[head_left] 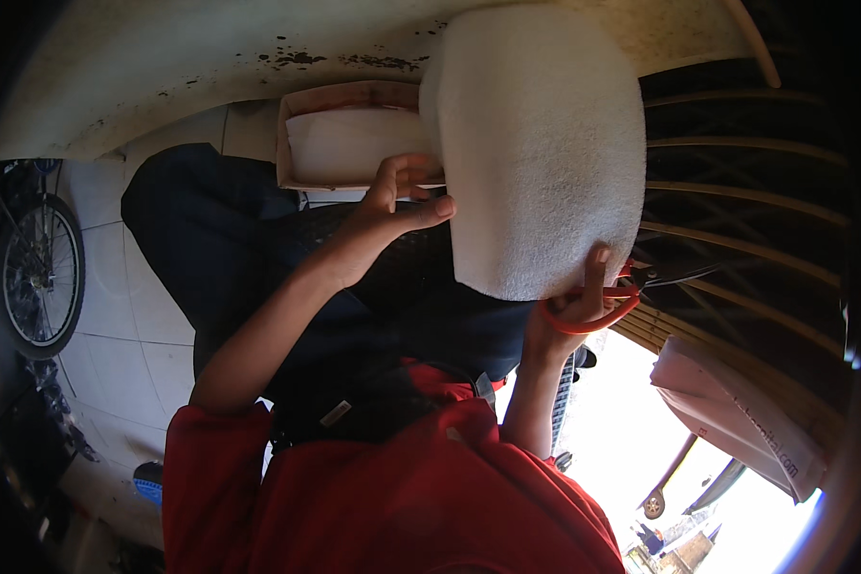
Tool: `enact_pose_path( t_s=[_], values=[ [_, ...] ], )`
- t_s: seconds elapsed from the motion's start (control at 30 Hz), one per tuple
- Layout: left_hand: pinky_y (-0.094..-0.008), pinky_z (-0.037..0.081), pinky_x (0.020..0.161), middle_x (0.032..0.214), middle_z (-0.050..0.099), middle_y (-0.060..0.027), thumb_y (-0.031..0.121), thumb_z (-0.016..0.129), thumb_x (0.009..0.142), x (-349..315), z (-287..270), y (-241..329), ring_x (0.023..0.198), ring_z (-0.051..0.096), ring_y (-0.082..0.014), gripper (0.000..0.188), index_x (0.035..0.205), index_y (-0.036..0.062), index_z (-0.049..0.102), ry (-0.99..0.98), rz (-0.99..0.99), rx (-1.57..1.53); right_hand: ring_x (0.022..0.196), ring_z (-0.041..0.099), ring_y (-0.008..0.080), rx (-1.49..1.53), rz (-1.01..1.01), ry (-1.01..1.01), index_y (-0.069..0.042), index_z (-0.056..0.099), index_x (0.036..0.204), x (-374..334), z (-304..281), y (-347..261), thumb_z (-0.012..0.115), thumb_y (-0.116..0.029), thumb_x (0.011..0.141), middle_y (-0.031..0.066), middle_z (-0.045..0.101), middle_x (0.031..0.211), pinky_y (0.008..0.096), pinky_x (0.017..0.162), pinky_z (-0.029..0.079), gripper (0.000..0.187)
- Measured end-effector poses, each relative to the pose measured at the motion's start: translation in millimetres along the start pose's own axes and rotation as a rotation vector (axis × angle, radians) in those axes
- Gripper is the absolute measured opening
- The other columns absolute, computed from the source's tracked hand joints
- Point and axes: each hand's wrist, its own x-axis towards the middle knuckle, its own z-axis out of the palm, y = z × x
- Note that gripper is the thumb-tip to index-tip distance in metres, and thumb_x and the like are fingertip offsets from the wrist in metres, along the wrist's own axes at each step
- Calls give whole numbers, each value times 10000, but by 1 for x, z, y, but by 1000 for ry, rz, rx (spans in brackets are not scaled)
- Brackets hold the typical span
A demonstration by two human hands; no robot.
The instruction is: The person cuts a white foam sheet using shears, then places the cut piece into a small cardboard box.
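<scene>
A white, rough-textured foam sheet [540, 153] stands up in front of me, its lower edge above my lap. My right hand [582, 304] pinches its lower right corner, thumb on the near face. The same hand has a pair of scissors [593, 325] with red-orange handles looped over its fingers; the dark blades point right, away from the sheet. My left hand [402, 201] is beside the sheet's left edge, fingers apart and slightly bent. Its thumb tip is at that edge; whether it touches, I cannot tell. Whatever lies behind the sheet is hidden.
An open cardboard box [349, 182] with a white lining is behind my left hand. A pale surface with dark stains [210, 81] runs across the top. Slatted bars [746, 191] and a white printed bag [732, 411] are on the right. A bicycle wheel [40, 273] stands far left.
</scene>
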Motion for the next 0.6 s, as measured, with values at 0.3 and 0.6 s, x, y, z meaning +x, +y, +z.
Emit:
enact_pose_path(
  t_s=[0.3,0.6],
  values=[
    [-385,451,935,1200,522,-57,279,825,733,-17,11,10,1146,511,-184,777,1327,45,382,-58,-97,-558,453,340,37,180,76,59,-106,434,864,-8,2,8,695,-311,867,-27,426,657,194,409,239,332],
    [-343,545,796,941,659,-122,152,870,654,-46,1,47,855,666,-208,527,1059,-23,581,352,-50,-42,547,448,73,-427,-395,-86,-43,552,1216,3,-30,35,620,-365,900,26,506,732,192,501,370,456]
  ],
)
